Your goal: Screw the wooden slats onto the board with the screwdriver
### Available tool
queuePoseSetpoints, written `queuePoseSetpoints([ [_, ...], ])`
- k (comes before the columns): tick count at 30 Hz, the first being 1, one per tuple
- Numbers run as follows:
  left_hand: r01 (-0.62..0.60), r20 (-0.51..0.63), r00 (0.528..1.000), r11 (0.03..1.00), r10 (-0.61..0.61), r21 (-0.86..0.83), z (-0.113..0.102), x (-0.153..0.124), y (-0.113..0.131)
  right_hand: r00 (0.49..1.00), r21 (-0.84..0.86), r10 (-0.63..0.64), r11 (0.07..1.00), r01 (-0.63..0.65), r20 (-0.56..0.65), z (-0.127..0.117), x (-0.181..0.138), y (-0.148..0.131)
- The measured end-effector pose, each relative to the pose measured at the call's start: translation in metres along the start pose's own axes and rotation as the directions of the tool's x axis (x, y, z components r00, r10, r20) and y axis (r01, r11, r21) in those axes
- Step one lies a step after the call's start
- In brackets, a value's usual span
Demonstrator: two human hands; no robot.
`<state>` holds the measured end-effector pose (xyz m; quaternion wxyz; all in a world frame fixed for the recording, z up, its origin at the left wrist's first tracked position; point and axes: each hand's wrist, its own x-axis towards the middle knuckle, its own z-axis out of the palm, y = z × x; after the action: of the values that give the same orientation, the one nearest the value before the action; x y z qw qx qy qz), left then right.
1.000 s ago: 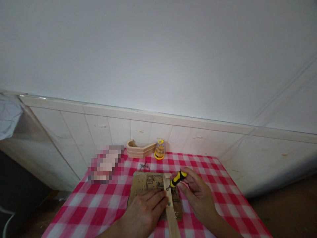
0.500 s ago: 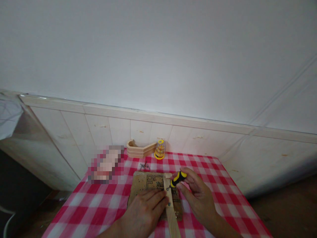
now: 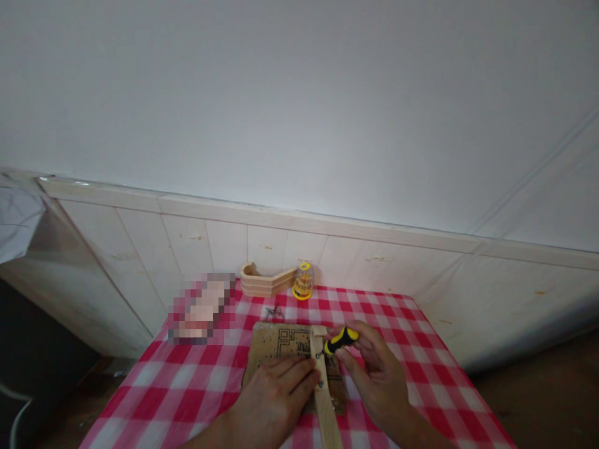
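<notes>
My right hand [image 3: 381, 374] grips a yellow-and-black screwdriver [image 3: 341, 341] by its handle. The tool tilts down to the left, its tip at a screw near the far end of a pale wooden strip [image 3: 327, 415]. A second dark screw head shows lower on the strip. Beneath the strip is a brown board [image 3: 269, 343] with black printed lines and a worn edge. My left hand [image 3: 276, 396] lies flat on the board, fingers stretched out, their tips against the strip's left side. The near end of the strip runs out of view.
Loose dark screws or nails [image 3: 274, 312] lie behind the board. A clear cone-shaped case with a yellow base [image 3: 303, 282] and a curved wooden piece [image 3: 257, 284] stand by the wall. A blurred-out item [image 3: 203, 308] sits at left on the checkered tablecloth [image 3: 440, 355].
The screwdriver handle has tilted lower and slightly to the right, and my right hand has turned with it. My left hand stays on the board.
</notes>
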<state>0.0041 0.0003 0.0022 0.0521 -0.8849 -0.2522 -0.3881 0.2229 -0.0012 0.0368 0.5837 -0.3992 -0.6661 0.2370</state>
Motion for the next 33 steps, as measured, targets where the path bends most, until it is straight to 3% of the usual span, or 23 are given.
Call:
queuePoseSetpoints([
  [3,-0.003,-0.006,1.000,1.000,0.003,0.003,-0.001,0.001,0.000,0.998,-0.009,-0.052,0.999,0.052,-0.024,0.000,-0.005,-0.002],
  [12,0.006,0.003,1.000,1.000,-0.006,0.002,0.001,-0.001,0.000,0.986,-0.081,-0.148,0.985,0.154,0.074,-0.003,-0.014,-0.011],
  [22,0.000,0.099,0.995,1.000,0.003,-0.031,-0.002,-0.001,-0.002,0.996,-0.094,-0.086,0.992,0.088,0.031,-0.004,-0.025,-0.009],
  [33,-0.001,0.086,0.996,0.999,0.004,-0.032,-0.003,0.001,-0.001,0.994,-0.108,-0.066,0.991,0.076,0.091,-0.007,-0.021,-0.015],
])
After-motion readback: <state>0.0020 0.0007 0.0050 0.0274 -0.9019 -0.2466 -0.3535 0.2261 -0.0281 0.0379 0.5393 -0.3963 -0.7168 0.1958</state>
